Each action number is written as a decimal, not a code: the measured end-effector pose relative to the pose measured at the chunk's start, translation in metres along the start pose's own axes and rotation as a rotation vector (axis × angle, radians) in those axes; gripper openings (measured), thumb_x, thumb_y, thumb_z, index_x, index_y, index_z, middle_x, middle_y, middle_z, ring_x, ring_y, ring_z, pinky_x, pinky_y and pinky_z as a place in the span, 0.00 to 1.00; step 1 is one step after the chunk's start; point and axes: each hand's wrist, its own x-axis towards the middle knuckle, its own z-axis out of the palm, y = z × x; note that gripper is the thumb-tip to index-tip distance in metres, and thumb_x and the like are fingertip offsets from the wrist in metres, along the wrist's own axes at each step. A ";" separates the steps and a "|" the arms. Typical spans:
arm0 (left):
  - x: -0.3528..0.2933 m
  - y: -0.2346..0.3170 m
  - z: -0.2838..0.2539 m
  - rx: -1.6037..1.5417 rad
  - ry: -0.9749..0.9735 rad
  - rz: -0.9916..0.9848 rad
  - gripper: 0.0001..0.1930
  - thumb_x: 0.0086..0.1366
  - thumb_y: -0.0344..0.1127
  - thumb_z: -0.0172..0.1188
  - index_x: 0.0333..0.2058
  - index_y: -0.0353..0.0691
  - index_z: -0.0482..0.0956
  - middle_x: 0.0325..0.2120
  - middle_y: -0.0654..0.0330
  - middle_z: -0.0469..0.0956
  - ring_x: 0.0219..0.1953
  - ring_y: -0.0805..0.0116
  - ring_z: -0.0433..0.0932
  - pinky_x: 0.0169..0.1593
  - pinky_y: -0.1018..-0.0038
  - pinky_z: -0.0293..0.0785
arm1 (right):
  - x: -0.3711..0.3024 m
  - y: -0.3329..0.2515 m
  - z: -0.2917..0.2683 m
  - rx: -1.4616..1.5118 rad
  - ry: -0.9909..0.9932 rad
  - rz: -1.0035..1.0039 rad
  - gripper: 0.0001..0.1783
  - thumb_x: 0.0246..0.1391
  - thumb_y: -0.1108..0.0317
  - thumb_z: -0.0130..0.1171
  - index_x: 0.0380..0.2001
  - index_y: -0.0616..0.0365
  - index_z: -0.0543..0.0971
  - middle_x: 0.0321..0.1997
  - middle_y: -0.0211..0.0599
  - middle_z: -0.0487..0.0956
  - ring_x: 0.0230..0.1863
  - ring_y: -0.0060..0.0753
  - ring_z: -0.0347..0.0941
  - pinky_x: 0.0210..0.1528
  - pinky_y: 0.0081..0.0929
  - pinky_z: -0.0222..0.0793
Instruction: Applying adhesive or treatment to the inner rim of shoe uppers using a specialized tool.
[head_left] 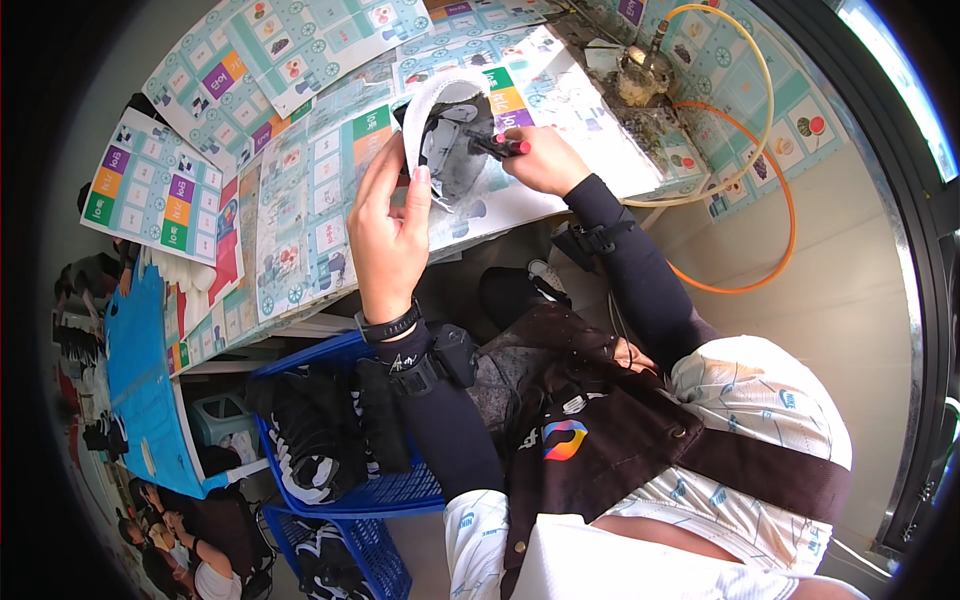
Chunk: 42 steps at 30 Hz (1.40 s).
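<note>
My left hand [388, 232] grips a curved piece with a thick white rim [420, 125] and a black and smeared grey inside; it looks like a shoe part. Its thumb lies along the near edge, while the fingers are partly hidden behind. From the right, my right hand [548, 163] pinches a slim black and red tool [512, 147], whose dark end is at the grey inner face of the piece. Whether it is a brush or a pen I cannot tell. Both hands are above the near edge of the paper-covered table [330, 180].
A grimy jar [643, 78] stands at the table's far right, beside a yellow hose [768, 95] and an orange hose [792, 235]. Printed sheets [160, 190] overhang the left side. Below is a blue basket [425, 488] holding black-and-white shoes [310, 440]. People [185, 545] are at lower left.
</note>
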 end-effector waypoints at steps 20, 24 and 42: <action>-0.005 -0.007 0.000 0.009 0.014 0.042 0.21 0.77 0.38 0.62 0.63 0.35 0.80 0.60 0.53 0.83 0.47 0.68 0.86 0.34 0.77 0.76 | -0.003 0.007 -0.006 0.028 -0.135 0.036 0.15 0.48 0.68 0.56 0.34 0.65 0.85 0.34 0.64 0.83 0.42 0.67 0.81 0.50 0.52 0.76; -0.006 -0.009 0.001 0.011 0.013 0.025 0.21 0.77 0.38 0.62 0.63 0.35 0.80 0.60 0.53 0.83 0.47 0.68 0.86 0.34 0.77 0.77 | -0.001 0.012 -0.005 -0.028 -0.048 -0.009 0.16 0.48 0.67 0.57 0.38 0.64 0.86 0.35 0.64 0.83 0.43 0.67 0.81 0.51 0.52 0.76; -0.005 -0.009 0.003 0.010 -0.003 0.040 0.22 0.76 0.37 0.63 0.64 0.35 0.79 0.60 0.53 0.82 0.48 0.66 0.85 0.35 0.77 0.78 | -0.006 0.022 -0.011 0.001 0.071 0.011 0.20 0.52 0.64 0.70 0.47 0.64 0.86 0.33 0.57 0.85 0.37 0.56 0.83 0.45 0.40 0.77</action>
